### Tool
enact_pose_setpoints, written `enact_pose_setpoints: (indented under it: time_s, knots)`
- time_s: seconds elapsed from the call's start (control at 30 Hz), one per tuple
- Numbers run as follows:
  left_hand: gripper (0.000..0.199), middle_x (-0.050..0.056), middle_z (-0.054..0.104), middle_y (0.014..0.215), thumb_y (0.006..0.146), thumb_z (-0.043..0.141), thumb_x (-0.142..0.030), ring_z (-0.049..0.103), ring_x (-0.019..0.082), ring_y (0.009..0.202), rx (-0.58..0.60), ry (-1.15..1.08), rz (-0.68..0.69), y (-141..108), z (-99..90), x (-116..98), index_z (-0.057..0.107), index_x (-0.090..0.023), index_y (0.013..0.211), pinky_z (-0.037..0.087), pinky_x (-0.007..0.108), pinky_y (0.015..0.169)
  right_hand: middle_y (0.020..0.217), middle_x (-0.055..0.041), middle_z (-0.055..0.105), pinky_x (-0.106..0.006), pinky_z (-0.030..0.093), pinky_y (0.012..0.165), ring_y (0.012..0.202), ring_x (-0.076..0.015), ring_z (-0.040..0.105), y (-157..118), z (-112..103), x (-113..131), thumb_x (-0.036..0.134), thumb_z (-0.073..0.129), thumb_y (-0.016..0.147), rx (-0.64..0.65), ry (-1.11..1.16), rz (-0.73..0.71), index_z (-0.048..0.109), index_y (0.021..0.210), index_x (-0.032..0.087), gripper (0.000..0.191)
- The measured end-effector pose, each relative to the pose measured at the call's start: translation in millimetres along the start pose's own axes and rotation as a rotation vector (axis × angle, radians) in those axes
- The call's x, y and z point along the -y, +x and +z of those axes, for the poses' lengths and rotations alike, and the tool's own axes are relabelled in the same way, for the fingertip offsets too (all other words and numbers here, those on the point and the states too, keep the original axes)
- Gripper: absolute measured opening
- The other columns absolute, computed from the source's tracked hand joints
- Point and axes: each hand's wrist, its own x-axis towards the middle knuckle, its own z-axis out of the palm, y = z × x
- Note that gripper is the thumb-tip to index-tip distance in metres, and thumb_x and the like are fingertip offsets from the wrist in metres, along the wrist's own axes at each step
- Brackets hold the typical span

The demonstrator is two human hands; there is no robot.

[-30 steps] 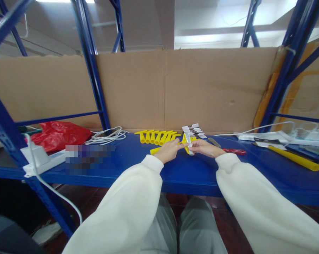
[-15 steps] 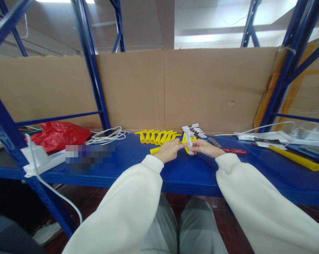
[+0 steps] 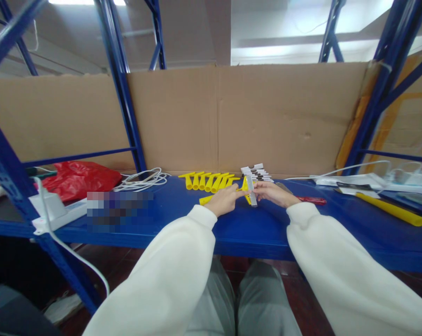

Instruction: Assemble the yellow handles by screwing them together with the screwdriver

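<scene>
My left hand [image 3: 225, 199] is closed around a yellow tool [image 3: 205, 200], whose handle end sticks out to the left below the hand. A flat silver-white plate [image 3: 252, 191] stands across the tool's yellow head. The fingers of my right hand [image 3: 272, 193] are closed at the plate's right side, pinching its edge. Behind my left hand lies a row of several yellow T-shaped pieces [image 3: 208, 182]. A stack of white pieces with dark marks [image 3: 257, 171] lies just behind the plate.
A red-handled tool [image 3: 312, 200] lies right of my right hand. Farther right is a long yellow tube [image 3: 392, 209]. A red bag [image 3: 81, 179], a white cable coil [image 3: 144, 179] and a power strip [image 3: 69, 215] lie left. Cardboard [image 3: 259, 116] stands behind the blue shelf [image 3: 183, 233].
The silver-white plate has turned slightly and shows more of its face. My right fingers have shifted a little up along its edge; my left hand is almost unmoved.
</scene>
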Motion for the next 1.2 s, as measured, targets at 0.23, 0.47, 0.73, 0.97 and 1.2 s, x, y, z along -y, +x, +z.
enact_pose_setpoints:
  time_s: [0.23,0.47,0.73,0.97,1.2]
  knots:
    - [0.059,0.010,0.059,0.108,0.091,0.039,-0.004,0.061,0.023,0.102,0.068,0.039,0.060,-1,-8.5,-10,0.054,-0.029,0.142,0.052,0.032,0.083,0.056,0.0040,0.053,-0.029,0.042,0.060,0.056,-0.0113,0.047,2,3,-2,0.058,0.076,0.065,-0.156,-0.131,-0.067,0.055,0.064,0.020,0.043]
    - [0.060,0.011,0.059,0.110,0.092,0.037,-0.005,0.061,0.022,0.101,0.075,0.068,0.076,-1,-10.1,-11,0.050,-0.030,0.146,0.051,0.031,0.082,0.061,0.0025,0.053,-0.030,0.043,0.061,0.058,-0.0120,0.047,4,2,-7,0.062,0.076,0.064,-0.156,-0.096,-0.047,0.055,0.066,0.020,0.047]
    - [0.063,0.010,0.058,0.113,0.092,0.037,-0.003,0.059,0.021,0.102,0.092,0.086,0.074,-2,-15.8,-16,0.047,-0.030,0.147,0.050,0.030,0.081,0.059,0.0035,0.049,-0.029,0.039,0.059,0.057,-0.0110,0.043,4,2,-4,0.066,0.076,0.060,-0.157,-0.114,-0.120,0.052,0.062,0.020,0.051]
    - [0.062,0.011,0.057,0.113,0.092,0.037,-0.003,0.059,0.022,0.103,0.095,0.097,0.083,-2,-16.4,-15,0.047,-0.029,0.147,0.050,0.031,0.082,0.058,0.0038,0.049,-0.028,0.036,0.057,0.056,-0.0102,0.041,6,-2,-5,0.067,0.078,0.056,-0.108,-0.125,-0.099,0.049,0.062,0.021,0.055]
    - [0.061,0.012,0.058,0.115,0.092,0.037,-0.004,0.060,0.023,0.102,0.085,0.094,0.077,-2,-17.1,-17,0.046,-0.027,0.148,0.051,0.032,0.082,0.053,0.0041,0.045,-0.027,0.034,0.053,0.052,-0.0106,0.041,5,1,-6,0.073,0.069,0.064,-0.151,-0.164,-0.125,0.048,0.060,0.021,0.056]
